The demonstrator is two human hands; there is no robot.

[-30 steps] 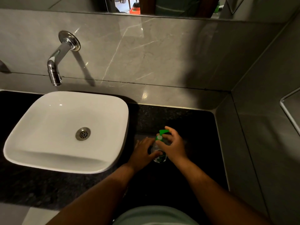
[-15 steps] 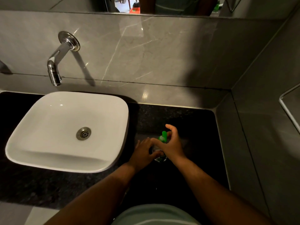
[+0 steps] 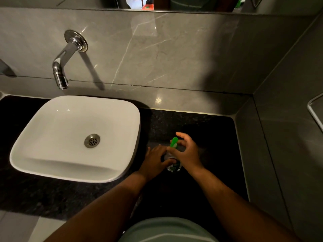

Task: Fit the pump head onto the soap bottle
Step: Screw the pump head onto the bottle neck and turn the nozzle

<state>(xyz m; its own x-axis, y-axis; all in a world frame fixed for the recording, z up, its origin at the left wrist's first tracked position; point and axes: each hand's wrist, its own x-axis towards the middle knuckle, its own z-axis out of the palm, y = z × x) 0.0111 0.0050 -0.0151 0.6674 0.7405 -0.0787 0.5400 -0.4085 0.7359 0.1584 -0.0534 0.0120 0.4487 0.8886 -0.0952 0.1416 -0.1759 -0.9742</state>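
Observation:
A small clear soap bottle (image 3: pixel 173 167) with a green-and-white label stands upright on the black stone counter, to the right of the basin. My left hand (image 3: pixel 155 160) wraps around the bottle's body from the left. The green pump head (image 3: pixel 174 142) sits on top of the bottle, its nozzle pointing away from me. My right hand (image 3: pixel 187 151) grips the pump's collar from the right, with thumb and fingers curled around it. The bottle's neck is hidden by my fingers.
A white basin (image 3: pixel 52 165) sits on the counter (image 3: pixel 209 130) at the left, with a chrome wall spout (image 3: pixel 60 74) above it. Grey tiled walls close in behind and on the right. A metal rail (image 3: pixel 314 110) juts from the right wall.
The pump head has turned: its nozzle pointed right a second ago and now points away from me. My right hand's fingers shifted around the collar. The left hand stayed on the bottle.

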